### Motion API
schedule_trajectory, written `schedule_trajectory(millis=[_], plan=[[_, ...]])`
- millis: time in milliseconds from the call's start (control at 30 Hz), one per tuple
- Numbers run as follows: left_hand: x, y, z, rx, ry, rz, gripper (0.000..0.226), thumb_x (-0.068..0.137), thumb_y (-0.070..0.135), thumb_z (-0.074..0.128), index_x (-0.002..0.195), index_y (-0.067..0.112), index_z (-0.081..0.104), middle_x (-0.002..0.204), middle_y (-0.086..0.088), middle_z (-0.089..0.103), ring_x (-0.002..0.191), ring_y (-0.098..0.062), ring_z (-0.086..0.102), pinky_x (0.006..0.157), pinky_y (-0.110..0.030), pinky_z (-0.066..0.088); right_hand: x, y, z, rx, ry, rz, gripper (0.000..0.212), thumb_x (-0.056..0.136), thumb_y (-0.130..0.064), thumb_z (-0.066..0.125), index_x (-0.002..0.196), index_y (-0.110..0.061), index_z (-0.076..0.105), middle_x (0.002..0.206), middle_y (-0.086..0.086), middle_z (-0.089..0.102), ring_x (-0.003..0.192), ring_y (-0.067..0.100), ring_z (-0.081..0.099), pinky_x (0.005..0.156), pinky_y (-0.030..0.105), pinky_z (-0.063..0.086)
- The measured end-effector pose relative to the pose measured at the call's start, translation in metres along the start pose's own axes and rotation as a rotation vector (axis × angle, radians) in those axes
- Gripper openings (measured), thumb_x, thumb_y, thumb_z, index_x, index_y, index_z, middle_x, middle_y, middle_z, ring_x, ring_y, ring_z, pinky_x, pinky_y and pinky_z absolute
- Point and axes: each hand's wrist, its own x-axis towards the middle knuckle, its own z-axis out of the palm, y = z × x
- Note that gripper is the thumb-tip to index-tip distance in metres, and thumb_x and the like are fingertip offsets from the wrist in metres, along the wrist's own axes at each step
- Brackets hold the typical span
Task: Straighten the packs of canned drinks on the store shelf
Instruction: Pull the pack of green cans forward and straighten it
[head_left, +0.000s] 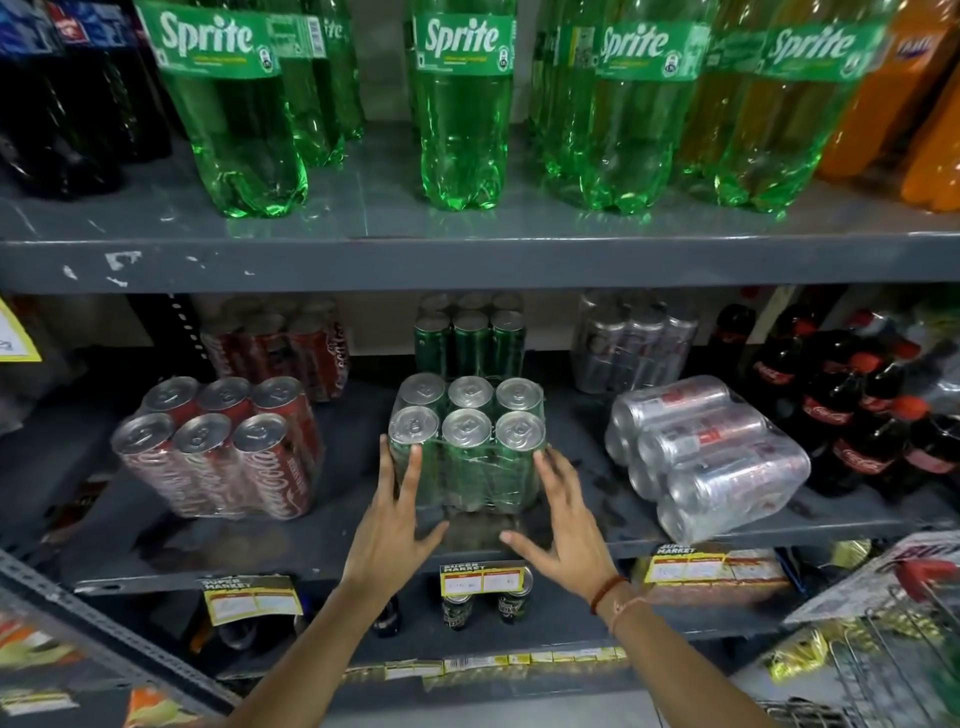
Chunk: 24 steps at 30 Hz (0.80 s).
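Green can pack (466, 441), shrink-wrapped six-pack, stands upright on the grey shelf (332, 540), near its front edge. Left hand (393, 512) lies flat against the pack's left front corner, fingers spread, not clenched. Right hand (563, 525) is spread the same way at the right front corner, fingertips touching the wrap. Left of this pack: red can pack (228, 447), upright but leaning. Right of it: silver can pack (706, 457), tipped on its side. Behind it: a second green pack (470, 338).

shop; grey shelf (467, 260); Sprite bottles (462, 114); price tags (480, 578)
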Motion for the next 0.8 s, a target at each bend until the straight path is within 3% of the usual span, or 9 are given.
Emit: schedule_trajectory(millis=[67,167,233,333,433,500,600,700,800], plan=[[-0.009,0.011,-0.011,-0.137,0.062,-0.032,0.104,0.077,0.046,0.068,0.14,0.05,-0.016,0.156,0.004,-0.018,0.132,-0.012,0.034,0.071,-0.028,0.053,0.009,-0.003,-0.014,0.082,0.048,0.053,0.086,0.073,-0.078,0.045,0.141,-0.054,-0.003,0.15,-0.003,0.019,0.121,0.024,0.048,0.092,0.034,0.047],[-0.011,0.04,-0.026,-0.402,0.224,-0.221,0.093,0.074,0.051,0.066,0.14,0.051,0.001,0.158,0.013,-0.007,0.141,-0.013,0.022,0.097,-0.036,0.044,0.043,-0.011,-0.035,0.232,0.125,0.125,0.086,0.072,-0.073,0.052,0.143,-0.047,0.01,0.146,0.0,0.023,0.132,0.005,0.027,0.104,0.023,0.026],[-0.002,0.06,-0.029,-0.467,0.273,-0.297,0.083,0.078,0.052,0.061,0.142,0.048,0.008,0.159,0.011,-0.008,0.142,-0.008,0.009,0.105,-0.033,0.028,0.073,-0.016,-0.047,0.324,0.054,0.186,0.086,0.074,-0.064,0.056,0.147,-0.038,0.017,0.148,-0.006,0.021,0.131,-0.004,0.02,0.106,0.021,0.019],[0.022,0.081,-0.022,-0.451,0.241,-0.351,0.078,0.08,0.06,0.052,0.146,0.036,0.019,0.158,0.002,-0.016,0.146,-0.02,-0.002,0.114,-0.043,0.017,0.111,-0.014,-0.053,0.346,-0.178,0.229,0.079,0.081,-0.052,0.061,0.147,-0.034,0.022,0.153,0.003,0.024,0.139,0.011,0.022,0.11,0.028,0.02],[0.041,0.084,-0.005,-0.43,0.218,-0.436,0.079,0.078,0.064,0.049,0.145,0.028,0.028,0.156,-0.003,-0.025,0.145,-0.033,-0.012,0.116,-0.055,0.013,0.122,-0.008,-0.046,0.3,-0.344,0.258,0.067,0.082,-0.044,0.065,0.141,-0.038,0.034,0.145,0.008,0.037,0.137,0.025,0.032,0.115,0.039,0.025],[0.049,0.075,0.001,-0.391,0.217,-0.443,0.077,0.078,0.061,0.053,0.144,0.025,0.032,0.156,-0.007,-0.025,0.143,-0.039,-0.016,0.114,-0.058,0.011,0.115,-0.008,-0.041,0.354,-0.289,0.29,0.061,0.082,-0.036,0.068,0.136,-0.041,0.041,0.135,0.009,0.044,0.127,0.022,0.041,0.113,0.036,0.029],[0.065,0.048,-0.004,-0.364,0.164,-0.314,0.074,0.08,0.056,0.058,0.142,0.023,0.036,0.156,-0.014,-0.018,0.144,-0.039,-0.008,0.115,-0.054,0.014,0.093,-0.013,-0.037,0.344,-0.15,0.299,0.059,0.083,-0.035,0.067,0.137,-0.035,0.042,0.127,0.007,0.046,0.116,0.014,0.046,0.107,0.028,0.033],[0.093,0.018,-0.016,-0.389,-0.03,-0.217,0.063,0.088,0.042,0.054,0.144,0.024,0.031,0.157,-0.016,-0.011,0.146,-0.03,-0.005,0.118,-0.043,0.013,0.064,-0.035,-0.024,0.331,0.063,0.362,0.064,0.078,-0.057,0.061,0.137,-0.038,0.042,0.122,0.004,0.046,0.117,0.017,0.05,0.099,0.023,0.033],[0.127,0.004,-0.027,-0.318,-0.311,-0.227,0.06,0.095,0.039,0.042,0.148,0.027,0.017,0.159,-0.016,0.0,0.146,-0.028,0.003,0.115,-0.033,0.011,0.035,-0.072,0.005,0.291,0.242,0.422,0.074,0.074,-0.075,0.038,0.139,-0.039,0.036,0.124,0.004,0.041,0.119,0.021,0.045,0.098,0.026,0.034]])
